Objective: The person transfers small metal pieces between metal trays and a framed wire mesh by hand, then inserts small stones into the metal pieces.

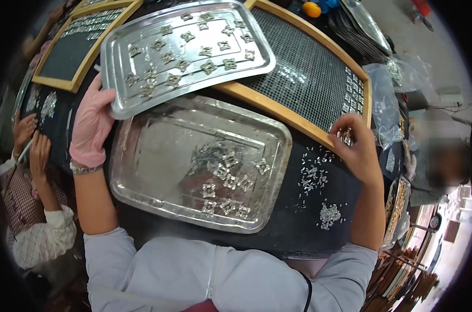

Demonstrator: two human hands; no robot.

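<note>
My left hand, in a pink glove, is closed on the left edge of a shiny metal tray. Rows of small square, glittering metal ornaments lie spread over it. Beneath it, a second, worn metal tray holds a loose group of similar ornaments toward its right side. My bare right hand is at the near right corner of a wood-framed mesh board, thumb and fingertips pinched together. Whatever they hold is too small to make out. Ornaments stand in rows along the board's right end.
Small shiny pieces lie scattered on the black table, with a denser pile nearer me. Another framed board is at far left, beside a co-worker's hands. Plastic bags and stacked trays are at right.
</note>
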